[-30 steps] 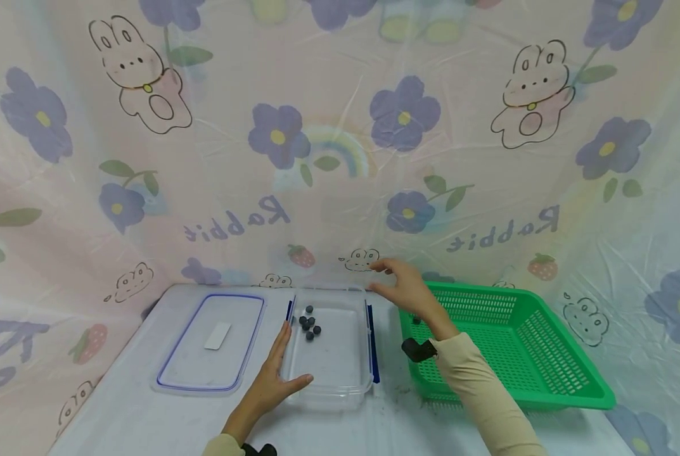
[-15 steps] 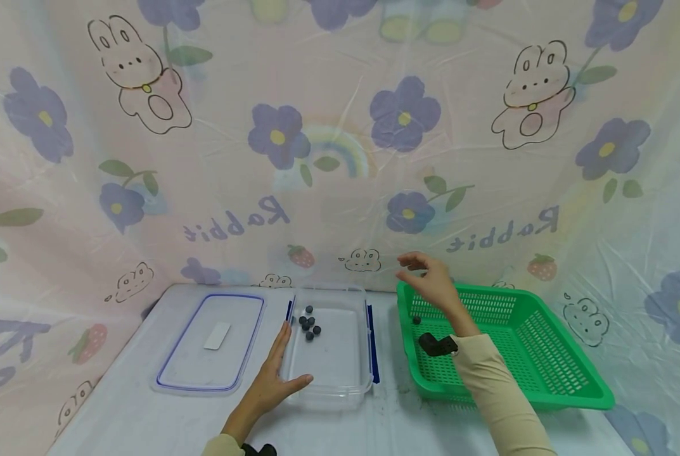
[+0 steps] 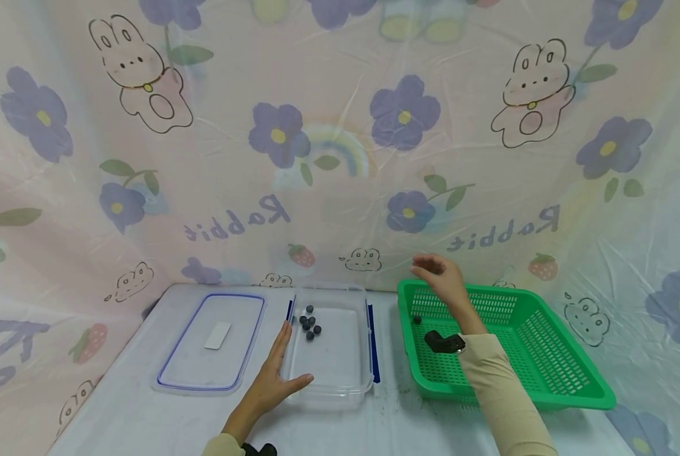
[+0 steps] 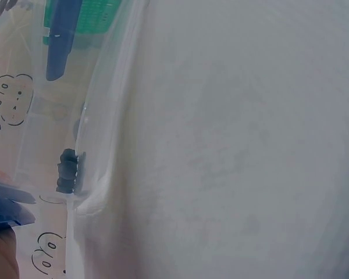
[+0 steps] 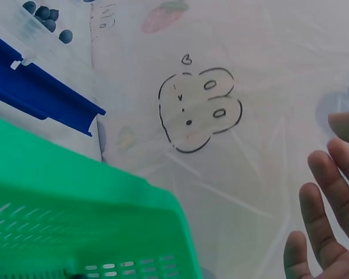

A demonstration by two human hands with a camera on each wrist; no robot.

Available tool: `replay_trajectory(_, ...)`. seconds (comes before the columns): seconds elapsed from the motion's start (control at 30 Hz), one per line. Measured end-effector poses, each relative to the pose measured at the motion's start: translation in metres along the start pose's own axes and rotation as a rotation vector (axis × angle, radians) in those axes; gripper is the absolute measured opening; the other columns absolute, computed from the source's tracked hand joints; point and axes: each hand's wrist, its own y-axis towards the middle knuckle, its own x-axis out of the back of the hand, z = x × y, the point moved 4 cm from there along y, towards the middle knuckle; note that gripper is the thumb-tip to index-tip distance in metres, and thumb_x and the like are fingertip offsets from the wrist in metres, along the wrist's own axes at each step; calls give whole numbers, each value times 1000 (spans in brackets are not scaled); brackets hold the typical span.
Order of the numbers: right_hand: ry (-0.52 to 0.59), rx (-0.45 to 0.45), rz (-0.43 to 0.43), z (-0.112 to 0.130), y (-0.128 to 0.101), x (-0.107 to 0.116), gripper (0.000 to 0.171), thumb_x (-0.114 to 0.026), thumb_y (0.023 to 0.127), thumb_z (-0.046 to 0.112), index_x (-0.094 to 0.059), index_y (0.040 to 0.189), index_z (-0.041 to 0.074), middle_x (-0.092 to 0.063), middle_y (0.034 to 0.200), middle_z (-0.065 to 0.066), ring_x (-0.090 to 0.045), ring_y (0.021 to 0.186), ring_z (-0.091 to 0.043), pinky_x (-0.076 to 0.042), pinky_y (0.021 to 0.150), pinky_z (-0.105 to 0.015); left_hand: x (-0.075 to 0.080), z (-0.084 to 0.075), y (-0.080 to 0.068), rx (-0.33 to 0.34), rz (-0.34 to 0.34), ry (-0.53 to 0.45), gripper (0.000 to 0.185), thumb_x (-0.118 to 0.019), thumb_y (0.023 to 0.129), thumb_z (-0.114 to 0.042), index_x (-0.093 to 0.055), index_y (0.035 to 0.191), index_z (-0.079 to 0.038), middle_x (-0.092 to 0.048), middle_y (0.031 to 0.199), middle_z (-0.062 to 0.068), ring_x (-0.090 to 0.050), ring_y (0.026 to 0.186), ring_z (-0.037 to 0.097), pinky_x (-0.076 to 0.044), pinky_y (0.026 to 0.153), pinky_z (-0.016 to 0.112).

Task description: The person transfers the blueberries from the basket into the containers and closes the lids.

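Note:
Several blueberries (image 3: 307,327) lie loose toward the back left of a clear plastic container (image 3: 340,364); they also show in the right wrist view. My left hand (image 3: 268,383) is spread beside the container, fingers along its left wall and thumb over the near left corner. One single blueberry (image 3: 417,320) sits in the left part of a green basket (image 3: 536,354). Above the basket's back left rim hovers my right hand (image 3: 445,285), its fingers loosely bent. In the right wrist view these fingers (image 5: 319,224) stand apart with nothing between them.
A clear lid (image 3: 188,361) with a blue seal lies flat left of the container, a white label (image 3: 217,335) on it. Blue side latches (image 3: 372,342) hang outward from the container. A printed curtain (image 3: 340,215) rises right behind the white table (image 3: 117,392).
My right hand has moved to the right, from the gap behind the container to above the basket, uncovering the blueberry in it. The left hand stays in place.

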Motion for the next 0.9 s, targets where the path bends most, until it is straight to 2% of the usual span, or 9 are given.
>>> replay_trajectory(0.13,45,-34,-13,-8,0,4,36,-67,94,20,-61,122,-1,-62,119,-15,-59,98,-9,-49,88,-27,0,0,0,9,2,2,104,-80,79,-27,-13,156,-7,-6,161,12,-8,144,38,-15,106,67)
replay_trajectory(0.17,57,-37,-17,-9,0,4,36,-67,93,20,-61,121,-1,-62,118,-12,-59,98,-9,-48,90,-30,0,0,0,10,2,3,104,-80,79,-27,-13,156,-7,-6,161,12,-8,144,38,-15,106,67)
replay_trajectory(0.33,82,-79,-28,-17,-1,7,41,-67,94,24,-58,124,-3,-63,115,-6,-58,101,-11,-46,93,-29,0,1,0,2,0,-1,105,-80,78,-26,-13,156,-6,-6,162,11,-8,144,38,-15,107,67)
replay_trajectory(0.4,85,-106,-29,-19,-1,8,42,-66,94,23,-57,125,-4,-62,116,-7,-57,101,-9,-44,95,-31,0,2,1,-10,-2,-5,105,-81,78,-25,-12,156,-6,-6,161,11,-7,144,37,-15,107,66)
replay_trajectory(0.53,97,-144,-29,-15,-3,8,38,-64,96,17,-56,125,-6,-60,120,-17,-57,97,-6,-38,102,-45,-1,4,1,-23,-6,-5,106,-81,77,-24,-12,156,-6,-6,161,12,-7,145,36,-16,107,65)
replay_trajectory(0.63,93,-152,-33,-14,-6,8,37,-63,96,13,-55,124,-9,-57,122,-24,-56,95,-6,-36,103,-51,-1,5,2,-21,-8,3,106,-81,77,-24,-12,156,-6,-6,161,12,-7,145,36,-17,107,66)
replay_trajectory(0.9,86,-200,-60,-50,-3,11,49,-65,95,24,-53,130,-8,-57,124,-16,-53,102,-9,-33,106,-51,-2,3,0,-17,-7,-17,106,-81,77,-23,-13,156,-6,-6,161,11,-7,145,36,-14,108,64)
